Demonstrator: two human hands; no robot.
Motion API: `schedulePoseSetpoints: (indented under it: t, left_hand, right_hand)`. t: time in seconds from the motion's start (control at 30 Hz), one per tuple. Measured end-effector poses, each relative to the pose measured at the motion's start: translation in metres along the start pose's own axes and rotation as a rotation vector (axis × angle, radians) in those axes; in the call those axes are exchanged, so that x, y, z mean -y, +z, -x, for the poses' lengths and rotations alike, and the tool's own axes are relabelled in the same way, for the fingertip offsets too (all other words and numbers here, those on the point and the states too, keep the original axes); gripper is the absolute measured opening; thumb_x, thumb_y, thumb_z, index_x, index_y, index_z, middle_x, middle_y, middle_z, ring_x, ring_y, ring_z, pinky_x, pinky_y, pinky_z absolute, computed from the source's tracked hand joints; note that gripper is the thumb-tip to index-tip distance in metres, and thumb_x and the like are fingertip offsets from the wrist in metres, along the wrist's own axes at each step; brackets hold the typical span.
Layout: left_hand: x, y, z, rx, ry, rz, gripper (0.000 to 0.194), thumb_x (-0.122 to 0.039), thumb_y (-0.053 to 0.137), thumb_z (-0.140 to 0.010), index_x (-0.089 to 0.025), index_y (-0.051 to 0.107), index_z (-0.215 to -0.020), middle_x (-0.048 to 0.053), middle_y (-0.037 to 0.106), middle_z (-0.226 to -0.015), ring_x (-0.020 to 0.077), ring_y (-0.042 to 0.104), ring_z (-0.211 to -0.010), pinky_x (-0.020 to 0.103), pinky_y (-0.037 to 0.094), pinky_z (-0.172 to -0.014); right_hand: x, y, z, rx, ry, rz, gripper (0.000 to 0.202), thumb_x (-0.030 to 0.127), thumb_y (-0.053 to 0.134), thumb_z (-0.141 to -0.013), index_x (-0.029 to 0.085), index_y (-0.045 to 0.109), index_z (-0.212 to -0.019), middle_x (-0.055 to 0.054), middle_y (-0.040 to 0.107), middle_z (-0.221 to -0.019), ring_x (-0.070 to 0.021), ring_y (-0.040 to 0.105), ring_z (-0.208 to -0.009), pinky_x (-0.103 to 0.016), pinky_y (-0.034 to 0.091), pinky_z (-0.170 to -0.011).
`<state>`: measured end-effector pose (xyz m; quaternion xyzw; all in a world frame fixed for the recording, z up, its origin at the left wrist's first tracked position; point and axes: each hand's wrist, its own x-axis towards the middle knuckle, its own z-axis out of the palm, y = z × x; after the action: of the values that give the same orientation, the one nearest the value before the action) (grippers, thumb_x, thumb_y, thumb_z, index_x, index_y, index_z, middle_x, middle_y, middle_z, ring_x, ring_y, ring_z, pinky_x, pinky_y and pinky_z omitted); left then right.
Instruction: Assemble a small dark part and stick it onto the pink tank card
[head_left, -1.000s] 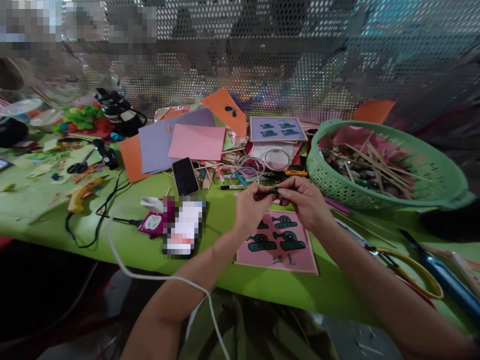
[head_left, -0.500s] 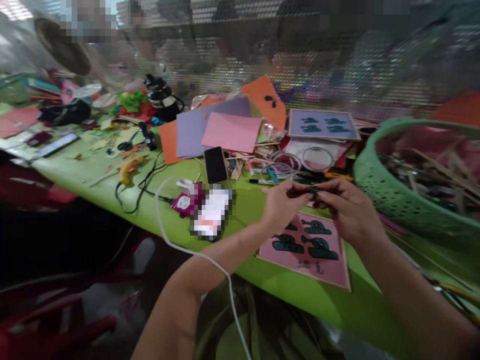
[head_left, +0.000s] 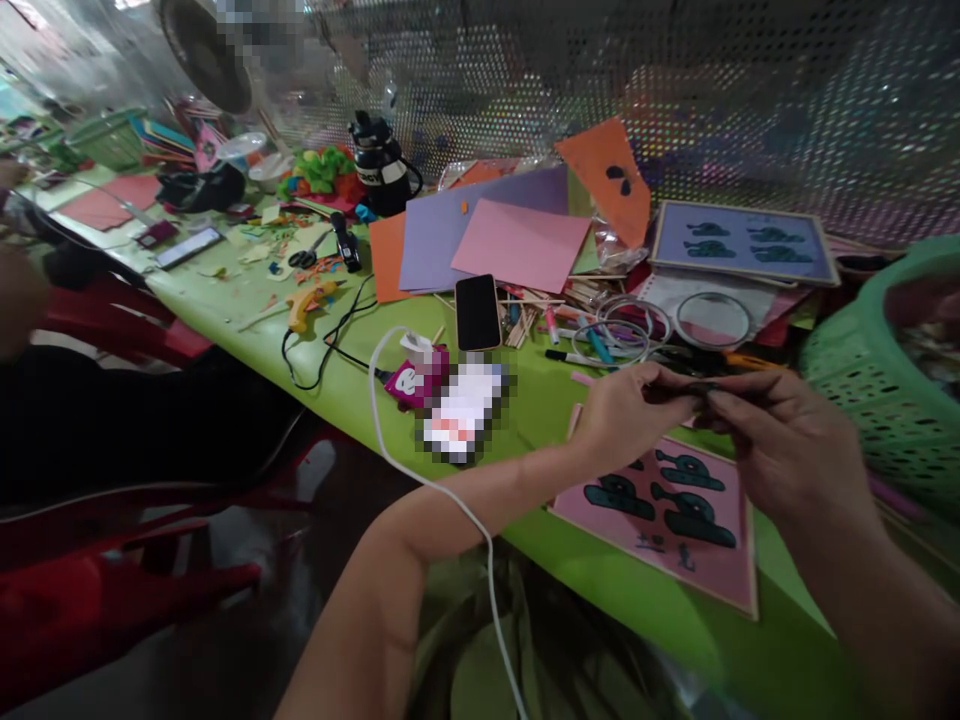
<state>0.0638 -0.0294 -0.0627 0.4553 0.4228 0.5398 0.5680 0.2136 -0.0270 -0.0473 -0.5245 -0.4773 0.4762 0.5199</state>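
Note:
My left hand [head_left: 630, 410] and my right hand [head_left: 795, 440] meet fingertip to fingertip, both closed on a small dark piece [head_left: 703, 390] whose shape is mostly hidden by the fingers. Below them on the green table lies a pink board [head_left: 667, 540] with a thin wooden frame, dark green tank-like shapes and some written characters. Part of its upper edge is covered by my hands. A similar purple board [head_left: 742, 255] with four green shapes lies farther back.
A green basket [head_left: 847, 370] stands at the right. Pens, rings and sticks lie behind my hands, with pink paper [head_left: 517, 245] beyond. A black phone [head_left: 478, 312], a lit phone [head_left: 463, 410], a white cable [head_left: 420, 480] and a yellow glue gun [head_left: 309, 303] are leftward.
The view has swung left, so table things appear farther right. My hands remain together above the pink board, still pinching the dark piece.

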Motion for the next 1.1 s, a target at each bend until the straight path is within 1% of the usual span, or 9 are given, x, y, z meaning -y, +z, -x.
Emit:
schedulePoseSetpoints:
  t: [0.1,0.17,0.27,0.33,0.5,0.67,0.83,0.97,1.1]
  left_hand:
    - [0.001,-0.001,-0.001,-0.007,-0.013,-0.009,0.016,-0.028,0.084,-0.078,-0.018,0.074,-0.086,0.004,0.077,-0.083,0.0170,0.070,-0.077,0.028,0.056,-0.074]
    - [-0.001,-0.002,-0.001,-0.021,-0.022,-0.026,0.014,-0.026,0.083,-0.077,-0.018,0.075,-0.086,0.003,0.077,-0.082,0.0170,0.070,-0.077,0.028,0.056,-0.075]
    - [-0.010,-0.004,-0.001,-0.045,-0.029,-0.019,0.013,-0.022,0.082,-0.075,-0.018,0.074,-0.084,0.003,0.076,-0.081,0.0166,0.070,-0.076,0.028,0.056,-0.076]
    - [-0.017,-0.004,-0.002,-0.050,-0.030,0.014,0.009,-0.019,0.079,-0.075,-0.017,0.073,-0.081,0.002,0.075,-0.079,0.0145,0.068,-0.073,0.027,0.054,-0.074]
    - [-0.027,-0.004,-0.002,-0.032,0.000,0.050,0.007,-0.014,0.076,-0.073,-0.017,0.071,-0.077,0.001,0.074,-0.075,0.0122,0.067,-0.069,0.026,0.053,-0.071]
    - [-0.029,-0.006,-0.002,-0.051,-0.003,0.061,0.008,-0.015,0.077,-0.071,-0.016,0.071,-0.076,0.001,0.074,-0.074,0.0122,0.067,-0.068,0.025,0.054,-0.070]
    - [-0.033,-0.007,-0.001,-0.044,-0.011,0.087,0.008,-0.016,0.078,-0.070,-0.017,0.071,-0.075,0.000,0.074,-0.074,0.0126,0.067,-0.069,0.026,0.056,-0.071]
    - [-0.035,-0.006,-0.001,-0.058,-0.001,0.050,0.007,-0.015,0.077,-0.070,-0.016,0.072,-0.075,0.001,0.074,-0.073,0.0127,0.067,-0.069,0.026,0.055,-0.071]
    - [-0.033,-0.006,-0.001,-0.061,0.003,0.039,0.007,-0.014,0.076,-0.070,-0.017,0.073,-0.075,0.001,0.075,-0.074,0.0132,0.068,-0.069,0.027,0.056,-0.072]
  right_hand:
    - [0.001,0.001,0.000,-0.004,-0.009,0.016,0.023,0.033,0.089,-0.070,0.026,0.071,-0.082,-0.001,0.069,-0.070,-0.0162,0.062,-0.058,-0.031,0.050,-0.055]
    - [0.005,0.003,0.000,-0.004,-0.014,0.017,0.027,0.036,0.090,-0.067,0.025,0.070,-0.082,0.000,0.069,-0.070,-0.0157,0.061,-0.058,-0.030,0.051,-0.055]
    - [0.012,0.006,0.001,0.020,0.005,0.002,0.034,0.041,0.092,-0.064,0.024,0.069,-0.083,0.001,0.070,-0.071,-0.0153,0.062,-0.059,-0.030,0.053,-0.057]
    - [0.015,0.009,0.001,0.032,0.008,-0.002,0.035,0.042,0.092,-0.064,0.024,0.069,-0.084,0.001,0.070,-0.072,-0.0153,0.062,-0.060,-0.029,0.053,-0.059]
    - [0.019,0.014,0.000,0.029,-0.034,0.017,0.035,0.045,0.091,-0.067,0.024,0.067,-0.083,0.000,0.071,-0.074,-0.0161,0.063,-0.065,-0.029,0.052,-0.059]
    - [0.017,0.015,-0.001,0.044,-0.065,0.030,0.033,0.046,0.087,-0.070,0.023,0.067,-0.082,0.001,0.070,-0.073,-0.0148,0.063,-0.063,-0.028,0.053,-0.058]
    - [0.014,0.012,-0.002,0.083,-0.101,0.028,0.032,0.048,0.086,-0.075,0.023,0.068,-0.087,0.000,0.071,-0.077,-0.0151,0.065,-0.065,-0.028,0.055,-0.060]
    - [0.013,0.012,-0.002,0.071,-0.105,0.032,0.034,0.048,0.086,-0.075,0.023,0.067,-0.085,0.000,0.070,-0.075,-0.0149,0.063,-0.065,-0.028,0.054,-0.059]
    - [0.012,0.014,-0.003,0.082,-0.105,0.048,0.031,0.047,0.084,-0.076,0.023,0.065,-0.085,0.000,0.069,-0.075,-0.0151,0.063,-0.065,-0.029,0.054,-0.060]
